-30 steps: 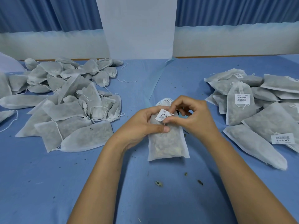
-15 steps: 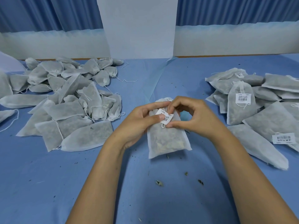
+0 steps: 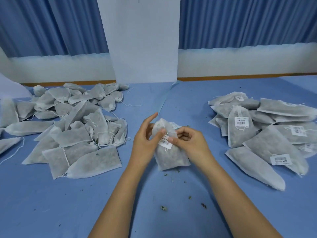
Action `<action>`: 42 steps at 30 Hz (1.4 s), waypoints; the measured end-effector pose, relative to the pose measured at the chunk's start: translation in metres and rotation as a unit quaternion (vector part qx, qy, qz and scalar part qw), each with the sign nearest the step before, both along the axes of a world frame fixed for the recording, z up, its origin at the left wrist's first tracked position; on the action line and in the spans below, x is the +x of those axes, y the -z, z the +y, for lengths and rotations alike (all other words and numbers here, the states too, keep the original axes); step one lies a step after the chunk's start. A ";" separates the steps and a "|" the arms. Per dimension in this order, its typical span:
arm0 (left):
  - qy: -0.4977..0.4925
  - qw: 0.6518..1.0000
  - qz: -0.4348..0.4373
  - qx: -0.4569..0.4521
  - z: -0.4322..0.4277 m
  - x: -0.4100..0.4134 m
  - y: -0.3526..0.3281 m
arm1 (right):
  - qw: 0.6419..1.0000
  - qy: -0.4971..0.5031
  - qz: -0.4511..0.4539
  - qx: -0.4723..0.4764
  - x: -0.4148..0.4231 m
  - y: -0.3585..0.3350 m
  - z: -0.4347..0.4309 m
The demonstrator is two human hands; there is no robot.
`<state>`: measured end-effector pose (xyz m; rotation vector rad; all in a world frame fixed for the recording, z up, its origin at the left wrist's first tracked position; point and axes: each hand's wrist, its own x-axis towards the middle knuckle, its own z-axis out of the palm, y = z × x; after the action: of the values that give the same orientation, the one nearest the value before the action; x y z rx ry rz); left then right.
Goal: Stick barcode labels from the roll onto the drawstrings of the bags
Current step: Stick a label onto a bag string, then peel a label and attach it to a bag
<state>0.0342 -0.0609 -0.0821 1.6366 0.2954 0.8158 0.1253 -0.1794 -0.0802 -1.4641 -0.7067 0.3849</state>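
A white mesh drawstring bag [image 3: 171, 157] filled with dried herbs lies at the table's centre. A barcode label [image 3: 165, 143] sits on its drawstring over the bag's upper part. My left hand [image 3: 145, 143] holds the bag's left side, its thumb pressing the label's top edge and its index finger stretched up. My right hand [image 3: 188, 143] pinches the label's right edge with thumb and fingertip. A bit of the label roll [image 3: 175, 125] peeks out behind the bag's neck.
A heap of unlabelled bags [image 3: 72, 127] with loose strings covers the left of the blue table [image 3: 51, 203]. Labelled bags [image 3: 265, 133] are stacked on the right. Herb crumbs [image 3: 163, 207] lie near the front. A white panel [image 3: 144, 40] stands at the back.
The label went from being held up between both hands to lying folded on the drawstring over the bag. My left index finger has lifted and straightened.
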 end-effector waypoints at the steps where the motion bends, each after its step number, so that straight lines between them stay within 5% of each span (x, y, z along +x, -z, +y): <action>1: -0.012 1.000 0.011 -0.003 -0.003 0.002 0.000 | 1.000 0.017 0.001 0.004 -0.001 -0.001 -0.002; 7: -0.075 0.997 -0.021 -0.012 -0.041 0.025 -0.009 | 0.998 0.052 -0.001 -0.039 -0.002 -0.007 -0.035; 13: -0.004 0.995 0.098 -0.019 -0.095 0.056 -0.018 | 0.990 0.141 0.028 -0.010 0.014 -0.018 -0.091; 19: -0.073 0.994 0.077 -0.005 -0.131 0.096 -0.036 | 0.987 0.116 0.107 -0.017 0.028 -0.017 -0.137; 24: 0.023 0.991 0.107 -0.075 -0.153 0.143 -0.069 | 0.916 0.112 0.294 0.247 0.069 -0.044 -0.147; 27: 0.053 0.985 0.152 -0.053 -0.166 0.153 -0.067 | 0.864 0.105 0.382 0.311 0.088 -0.052 -0.142; 34: 0.064 0.988 0.141 0.025 -0.159 0.143 -0.033 | 0.901 0.106 0.351 0.232 0.069 -0.032 -0.107; 42: -0.051 0.997 0.048 0.044 -0.108 0.087 -0.023 | 0.919 0.049 0.318 0.227 0.015 -0.028 -0.048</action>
<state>0.1211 -0.1691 -0.0596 1.7570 0.4181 0.8377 0.1398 -0.2270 -0.0524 -0.8490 -0.1704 0.5427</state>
